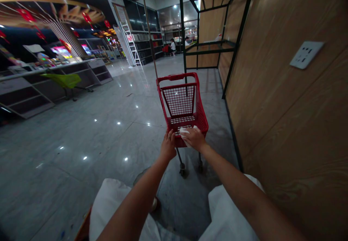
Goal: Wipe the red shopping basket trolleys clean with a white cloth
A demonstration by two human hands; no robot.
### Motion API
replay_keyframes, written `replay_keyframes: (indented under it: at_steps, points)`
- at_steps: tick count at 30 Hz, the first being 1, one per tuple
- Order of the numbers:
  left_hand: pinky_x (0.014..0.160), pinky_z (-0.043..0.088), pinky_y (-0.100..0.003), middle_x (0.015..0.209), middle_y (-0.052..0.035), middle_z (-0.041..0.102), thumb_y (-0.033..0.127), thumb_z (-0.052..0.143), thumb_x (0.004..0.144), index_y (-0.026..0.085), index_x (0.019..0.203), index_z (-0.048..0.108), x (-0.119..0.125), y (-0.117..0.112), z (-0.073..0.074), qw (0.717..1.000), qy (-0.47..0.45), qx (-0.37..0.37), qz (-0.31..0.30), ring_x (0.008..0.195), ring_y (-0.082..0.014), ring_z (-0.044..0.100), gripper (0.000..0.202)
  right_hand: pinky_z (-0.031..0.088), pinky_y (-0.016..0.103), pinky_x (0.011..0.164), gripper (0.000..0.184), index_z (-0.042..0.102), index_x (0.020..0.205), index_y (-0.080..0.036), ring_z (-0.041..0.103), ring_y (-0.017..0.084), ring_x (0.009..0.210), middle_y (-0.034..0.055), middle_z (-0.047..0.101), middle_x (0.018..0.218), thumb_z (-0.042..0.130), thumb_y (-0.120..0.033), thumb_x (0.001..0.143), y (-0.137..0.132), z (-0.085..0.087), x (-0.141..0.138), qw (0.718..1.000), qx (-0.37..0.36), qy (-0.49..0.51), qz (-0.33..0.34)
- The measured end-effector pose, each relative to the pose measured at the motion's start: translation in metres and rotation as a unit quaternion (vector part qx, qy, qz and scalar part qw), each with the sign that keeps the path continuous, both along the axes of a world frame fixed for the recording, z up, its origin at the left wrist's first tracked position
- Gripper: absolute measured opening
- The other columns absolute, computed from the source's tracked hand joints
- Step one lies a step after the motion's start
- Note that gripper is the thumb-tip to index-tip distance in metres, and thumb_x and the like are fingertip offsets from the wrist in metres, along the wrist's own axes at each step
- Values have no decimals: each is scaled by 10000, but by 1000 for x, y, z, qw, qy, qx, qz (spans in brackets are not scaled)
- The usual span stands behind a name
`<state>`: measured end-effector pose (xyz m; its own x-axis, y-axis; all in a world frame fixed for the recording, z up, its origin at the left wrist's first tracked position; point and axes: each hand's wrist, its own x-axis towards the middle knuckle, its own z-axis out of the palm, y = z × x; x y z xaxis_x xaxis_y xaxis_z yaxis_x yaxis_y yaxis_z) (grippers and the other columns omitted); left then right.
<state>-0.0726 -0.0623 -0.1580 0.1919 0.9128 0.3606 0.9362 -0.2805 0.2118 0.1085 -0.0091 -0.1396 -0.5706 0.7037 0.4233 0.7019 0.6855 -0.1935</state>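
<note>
- Cloth (184, 133), white, at rear of red cart (179, 100), lower centre, partly under right hand (194, 138).
- Right fingers together, resting on cloth; clamping cannot be told.
- Left hand (168, 146) at cart's rear edge; fingers together, grip cannot be told.
- Wall socket (306, 54) on wood panel (274, 125), right.

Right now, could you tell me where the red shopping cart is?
In the head view, the red shopping cart stands centrally, left of the wood-panelled wall.

Left hand (168, 146) beside right hand (193, 138) (both palm-down).
</note>
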Motion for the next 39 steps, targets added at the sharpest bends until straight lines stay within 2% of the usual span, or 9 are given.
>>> replay_keyframes:
  at_steps: [3,8,13,18,24,27,30,34,39]
  points:
    - [1134,277,-482,1446,-151,314,-38,525,532,138,1279,337,-9,-2,-2,1000,12,6,-15,1420,-289,49,790,253,480,1033,236,652,1041,-301,548,230,1016,54,630,1093,619,-339,810,5,3,21,998,-21,-24,-57]
    - [1132,285,-489,1430,-145,325,-22,522,547,146,1279,332,2,0,-7,1000,-13,17,-2,1422,-280,16,774,320,351,993,238,657,1030,-250,530,197,987,53,616,1076,567,-196,816,5,5,51,997,-27,-14,-72]
    - [1138,284,-473,1419,-180,320,1,560,537,100,1293,340,19,3,-7,999,-31,11,32,1417,-314,19,793,297,412,995,346,582,1190,-238,491,244,1064,91,557,1232,556,-322,855,-14,-4,4,999,5,8,-51]
    - [1146,243,-506,1400,-173,362,-7,546,547,104,1345,290,9,-1,-2,1000,-2,-3,1,1416,-313,33,845,281,486,989,364,525,1276,-278,519,262,1024,109,565,1227,429,-313,926,-24,-13,-39,997,21,-2,-76]
    - [1126,264,-521,1436,-148,333,-34,502,582,155,1331,308,-5,-5,-1,1000,7,-14,-17,1420,-288,36,796,216,501,1067,377,526,1280,-270,537,238,1034,97,597,1165,420,-204,925,-12,-14,16,995,58,-34,-73]
    - [1130,266,-514,1430,-153,330,-33,510,575,147,1331,306,1,-3,-4,1000,-13,0,-8,1420,-287,7,803,222,500,1078,384,530,1273,-266,461,255,1180,94,561,1234,429,-170,915,-8,-16,50,990,79,-30,-113]
    - [1142,270,-472,1421,-164,333,-33,517,571,123,1320,320,10,-1,-8,1000,-16,10,-7,1420,-282,-14,789,253,485,1075,383,528,1274,-248,370,263,1282,101,518,1299,436,-164,911,-7,-21,61,986,85,-7,-141]
    - [1134,284,-453,1426,-185,323,-22,551,551,95,1323,314,16,-1,-8,999,-18,6,31,1417,-305,-6,815,247,522,1069,397,503,1298,-246,405,265,1261,111,539,1280,426,-160,918,-10,-27,36,986,61,17,-154]
    - [1126,242,-507,1426,-215,327,4,567,559,83,1345,281,2,-4,-1,998,17,-20,52,1409,-336,74,840,229,497,1083,407,508,1291,-258,401,249,1283,96,480,1369,435,-130,912,-23,-23,-12,997,46,-13,-68]
